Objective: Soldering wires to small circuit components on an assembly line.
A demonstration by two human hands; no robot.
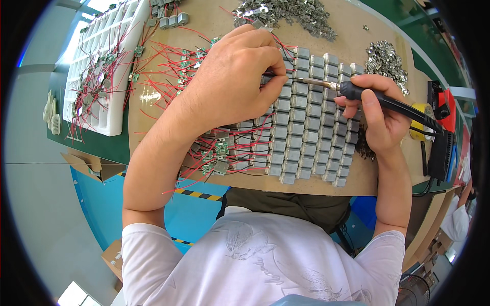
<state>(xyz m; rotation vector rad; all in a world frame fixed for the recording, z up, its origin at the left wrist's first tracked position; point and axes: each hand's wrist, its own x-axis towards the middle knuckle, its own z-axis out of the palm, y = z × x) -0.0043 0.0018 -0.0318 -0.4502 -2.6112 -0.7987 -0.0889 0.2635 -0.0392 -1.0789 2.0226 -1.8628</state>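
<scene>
My right hand grips a soldering iron by its black handle. The iron's metal tip points left, at the rows of small grey motors standing close together on the brown board. Just left of the tip, my left hand is closed in a pinch over the motors, with a thin wire at its fingertips; the exact hold is partly hidden by the fingers. Small green circuit boards with red and black wires lie beside and under my left forearm, some wires running to the leftmost motors.
A white divided tray with wired circuit boards stands at the left. Piles of small metal parts and shiny pieces lie at the back. On the right are a yellow tape roll and a black-and-red device. Cardboard boxes sit below the table.
</scene>
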